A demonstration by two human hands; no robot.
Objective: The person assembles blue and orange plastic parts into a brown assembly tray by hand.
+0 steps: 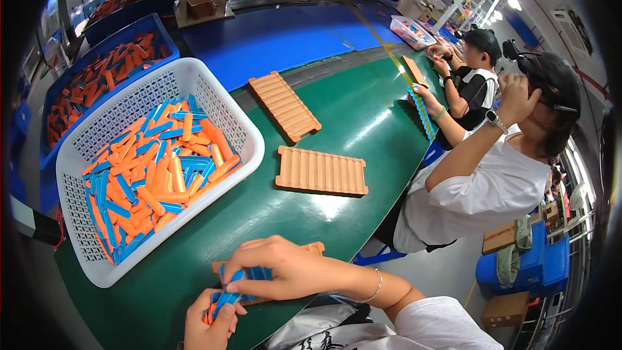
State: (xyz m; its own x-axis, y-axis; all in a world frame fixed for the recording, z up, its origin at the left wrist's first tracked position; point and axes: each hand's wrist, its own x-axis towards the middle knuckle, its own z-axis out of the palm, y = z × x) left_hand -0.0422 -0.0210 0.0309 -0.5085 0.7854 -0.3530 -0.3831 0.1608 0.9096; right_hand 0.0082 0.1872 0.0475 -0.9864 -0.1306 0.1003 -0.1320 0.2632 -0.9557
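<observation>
Near the table's front edge, my left hand (208, 321) is closed round a few slim, round-ended blue-and-orange plastic pieces (227, 299). My right hand (278, 267) reaches across from the right, its thumb and fingers closed on the upper end of a blue piece (234, 279) at the left hand's bunch. Beneath the right hand lies a tan grooved tray (315, 248), partly covered by it, with several blue pieces (259, 273) in its grooves. A white perforated basket (223, 107) on the left holds many loose blue and orange pieces (152, 175).
Two more tan grooved trays, one nearer (322, 172) and one farther (284, 105), lie on the green table (363, 116). Behind the basket stands a blue crate (165, 42) of orange pieces. Two people sit along the right; the nearer person (486, 175) holds a blue-filled strip (421, 113).
</observation>
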